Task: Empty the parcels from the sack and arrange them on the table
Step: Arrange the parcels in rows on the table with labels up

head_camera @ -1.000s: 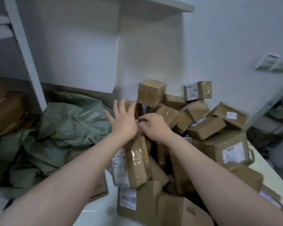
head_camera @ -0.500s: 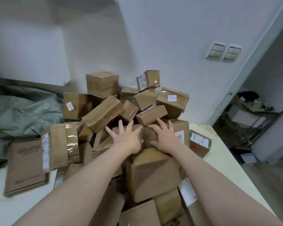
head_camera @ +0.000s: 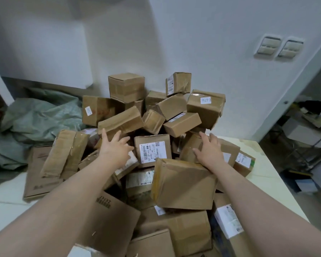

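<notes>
The labelled parcel (head_camera: 152, 151) stands near the middle of the heap of parcels (head_camera: 174, 115), its white label facing the camera and its long axis close to upright, leaning slightly back. It lies between the two hands. The left hand (head_camera: 115, 147) is just beside its left edge, while the right hand (head_camera: 209, 151) is further off to the right, with a taped parcel (head_camera: 191, 145) between it and the label. By my reading the left is therefore the nearer one, and a short move to the right would bring it onto the box. Neither grip is clamped on anything. The left fingers (head_camera: 105, 133) are spread and straight, their tips against the underside of a long parcel (head_camera: 120, 123) that slants overhead. The right fingers lie flat on the taped parcel. A big parcel (head_camera: 182, 184) leans against the labelled one from the front, under the right wrist, so lifting straight up looks freer than pulling towards the body. The heap covers the pale surface (head_camera: 267, 164) and climbs the wall (head_camera: 211, 52). The slack green sack (head_camera: 39, 115) lies to the left.
</notes>
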Tool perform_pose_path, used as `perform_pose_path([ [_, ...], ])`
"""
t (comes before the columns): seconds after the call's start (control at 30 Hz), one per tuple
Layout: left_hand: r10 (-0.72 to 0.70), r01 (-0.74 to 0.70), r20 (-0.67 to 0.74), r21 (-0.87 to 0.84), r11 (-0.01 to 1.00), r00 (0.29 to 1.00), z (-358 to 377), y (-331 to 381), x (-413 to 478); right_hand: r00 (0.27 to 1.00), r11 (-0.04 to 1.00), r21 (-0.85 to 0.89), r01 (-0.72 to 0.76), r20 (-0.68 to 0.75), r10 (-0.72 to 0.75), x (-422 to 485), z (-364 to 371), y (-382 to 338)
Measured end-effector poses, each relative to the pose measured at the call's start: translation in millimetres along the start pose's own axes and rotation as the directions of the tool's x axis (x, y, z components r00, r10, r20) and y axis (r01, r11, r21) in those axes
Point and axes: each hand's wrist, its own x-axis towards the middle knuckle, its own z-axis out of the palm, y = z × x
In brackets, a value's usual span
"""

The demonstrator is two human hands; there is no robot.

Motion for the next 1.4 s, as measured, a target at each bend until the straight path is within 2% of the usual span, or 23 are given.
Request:
perform_pose_path([
  [0.13,-0.082,0.083,0.028,-0.051,0.995,0.996,14,-33,0,0.997,1.000,-0.014,0.024,0.068,-0.023,6,-3,-18],
  [0.2,-0.107,0.109,0.038,-0.075,0.991,0.994,18,-47,-1,0.990,0.996,-0.077,0.037,0.137,-0.026,3,-5,-39],
  [0.27,-0.117,0.117,0.007,-0.122,0.986,0.993,17,-52,0,0.969,0.987,-0.117,0.111,0.235,-0.081,-9,-7,-64],
  [0.33,-0.108,0.076,-0.127,-0.234,0.969,0.986,14,-47,8,0.901,0.963,-0.126,0.237,0.399,-0.169,-24,-5,-86],
  [0.4,-0.072,-0.020,-0.282,-0.309,0.951,0.957,8,-32,18,0.790,0.935,-0.141,0.326,0.583,-0.188,-36,6,-98],
  [0.43,-0.026,-0.082,-0.326,-0.311,0.947,0.945,4,-23,24,0.756,0.927,-0.148,0.346,0.629,-0.182,-40,14,-100],
  [0.47,0.032,-0.142,-0.346,-0.297,0.944,0.938,1,-12,28,0.751,0.925,-0.151,0.348,0.636,-0.179,-41,23,-100],
  [0.53,0.137,-0.224,-0.319,-0.254,0.941,0.938,3,4,35,0.797,0.920,-0.186,0.346,0.575,-0.183,-39,33,-96],
  [0.6,0.218,-0.263,-0.224,-0.193,0.945,0.950,16,6,39,0.853,0.899,-0.257,0.355,0.484,-0.198,-34,36,-86],
  [0.7,0.266,-0.269,-0.068,-0.038,0.962,0.962,35,-11,46,0.919,0.911,-0.264,0.316,0.325,-0.225,-23,36,-65],
  [0.77,0.245,-0.241,-0.032,0.094,0.966,0.969,32,-21,50,0.949,0.934,-0.188,0.304,0.141,-0.280,-16,35,-60],
  [0.83,0.173,-0.170,-0.143,0.029,0.985,0.975,19,-23,56,0.959,0.955,-0.129,0.269,-0.062,-0.278,-8,33,-70],
  [0.9,0.083,-0.140,-0.357,-0.137,0.981,0.931,5,-18,66,0.938,0.966,-0.135,0.222,-0.241,-0.249,1,34,-86],
  [0.97,0.048,-0.203,-0.522,-0.244,0.948,0.852,-6,-10,81,0.910,0.978,-0.103,0.179,-0.360,-0.205,14,39,-97],
  [1.0,0.062,-0.254,-0.553,-0.278,0.927,0.831,-10,-6,89,0.912,0.983,-0.091,0.163,-0.365,-0.185,23,43,-100],
  [1.03,0.098,-0.306,-0.552,-0.299,0.904,0.828,-15,-3,97,0.936,0.986,-0.097,0.137,-0.312,-0.161,33,50,-101],
  [1.1,0.202,-0.386,-0.495,-0.302,0.872,0.845,-22,3,112,0.998,0.992,-0.113,0.056,-0.020,-0.059,51,62,-102],
  [1.13,0.257,-0.413,-0.452,-0.288,0.864,0.854,-23,5,118,0.985,0.991,-0.133,0.017,0.172,0.006,57,66,-105],
  [1.2,0.336,-0.443,-0.365,-0.262,0.858,0.868,-18,8,128,0.884,0.969,-0.239,0.062,0.463,0.058,61,80,-109],
  [1.27,0.348,-0.442,-0.344,-0.247,0.862,0.872,-5,7,135,0.849,0.943,-0.295,0.156,0.527,0.024,59,88,-112],
  [1.4,0.214,-0.328,-0.410,-0.232,0.916,0.887,13,-3,133,0.915,0.882,-0.424,0.205,0.402,-0.019,65,84,-110],
])
